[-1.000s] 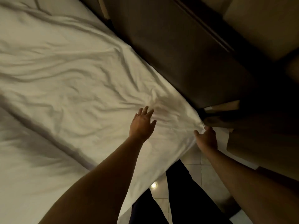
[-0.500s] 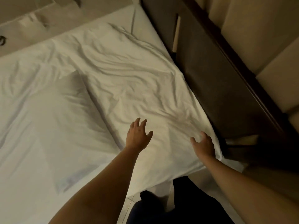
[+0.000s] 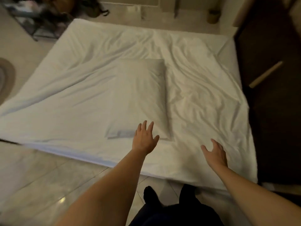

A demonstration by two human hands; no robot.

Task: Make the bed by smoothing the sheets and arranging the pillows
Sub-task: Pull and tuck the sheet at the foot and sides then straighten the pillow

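View from the near side of the bed [image 3: 91,156], which fills the frame, with the dark headboard [image 3: 268,111] running along its right end. The white sheet [image 3: 203,95] lies fairly flat on the left half and is heavily creased on the right half, between the pillow and the headboard. One white pillow [image 3: 140,95] lies flat near the middle of the bed, well apart from the headboard. The left hand [image 3: 144,141] reaches palm down over the pillow's near corner, fingers straight and spread. The right hand [image 3: 215,154] is palm down over the near right part of the sheet, fingers apart and slightly curved, gripping nothing. Whether either palm presses the cloth cannot be told. The step in hand is judged to be smoothing. Flat palms should sweep from the middle toward the edges, driving creases off the mattress rather than bunching them. The pillow probably wants lifting aside first, then setting square against the headboard.
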